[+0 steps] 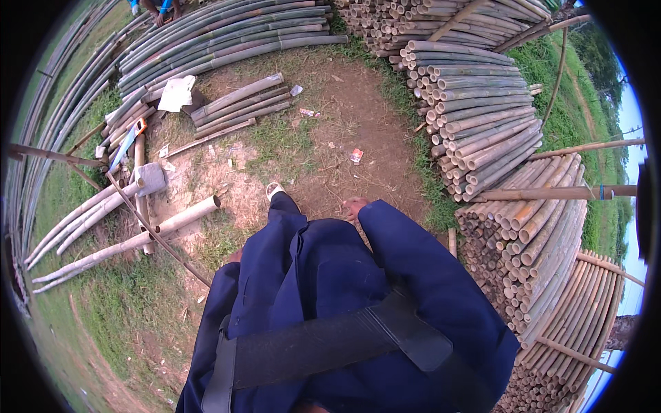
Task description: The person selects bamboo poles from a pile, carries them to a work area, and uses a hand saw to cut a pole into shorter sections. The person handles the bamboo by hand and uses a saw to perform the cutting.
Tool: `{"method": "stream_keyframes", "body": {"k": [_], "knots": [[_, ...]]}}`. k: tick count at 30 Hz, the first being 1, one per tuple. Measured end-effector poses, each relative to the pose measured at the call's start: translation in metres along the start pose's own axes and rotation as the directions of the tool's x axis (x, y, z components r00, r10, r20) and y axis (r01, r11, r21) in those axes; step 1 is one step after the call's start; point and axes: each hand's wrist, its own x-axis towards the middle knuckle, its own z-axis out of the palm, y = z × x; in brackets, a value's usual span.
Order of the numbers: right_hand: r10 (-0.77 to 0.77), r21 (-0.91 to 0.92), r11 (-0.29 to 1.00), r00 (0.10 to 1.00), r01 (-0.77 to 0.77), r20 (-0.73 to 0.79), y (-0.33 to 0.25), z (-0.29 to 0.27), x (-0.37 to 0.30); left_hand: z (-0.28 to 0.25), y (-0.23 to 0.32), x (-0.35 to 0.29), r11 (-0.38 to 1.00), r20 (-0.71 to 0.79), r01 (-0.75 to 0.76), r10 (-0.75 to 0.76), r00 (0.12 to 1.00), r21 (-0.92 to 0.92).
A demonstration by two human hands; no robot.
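Head view, looking down over my wearer's dark blue cloth jacket (pixel 330 275), crossed by one black webbing strap (pixel 323 344); every place below is given from that jacket.

Far left of it, long green-grey bamboo poles (pixel 41 138) curve along the rim, too many to count. Left and slightly above lie about five loose, thick, pale bamboo poles (pixel 186 215) on the grass. One thin dark stick (pixel 158 237) crosses them and ends beside the left sleeve, the closest thing to that arm. Higher up on the left I see one hand saw with an orange handle (pixel 127 141) and one white crumpled sheet (pixel 177 93). Just right of the sheet lies one bundle of about six short grey poles (pixel 241 103).

I do not see the left hand; the sleeve hides it. Just above the jacket are one white sandal (pixel 274 189) and a skin-coloured shape (pixel 354 204) at the right cuff. I cannot tell whether that shape is the right hand or a bare foot, nor how it is held.

On the right stand four stacks of cut bamboo (pixel 482 124), round ends facing us.

In my judgement, moving well here means placing each foot on the bare dirt patch (pixel 358 110) above the jacket and staying off the rolling poles to the left.
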Motion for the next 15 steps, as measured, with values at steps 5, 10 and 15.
{"method": "stream_keyframes", "body": {"k": [5, 10, 15], "knots": [[0.014, -0.638, 0.77, 1.0, -0.015, -0.007, 0.032, -0.015, 0.043, -0.036, 0.112, 0.07, 0.952, 0.053, 0.08, -0.067, 0.996, -0.295], [-0.142, -0.732, 0.662, 0.986, 0.161, 0.088, -0.058, -0.005, 0.122, -0.102, 0.196, 0.124, 0.843, 0.045, 0.129, -0.124, 0.991, -0.523], [0.115, 0.055, 0.992, 0.993, -0.114, -0.007, -0.192, -0.015, 0.17, -0.124, 0.272, 0.158, 0.85, 0.002, 0.105, -0.122, 0.993, -0.515]]}}
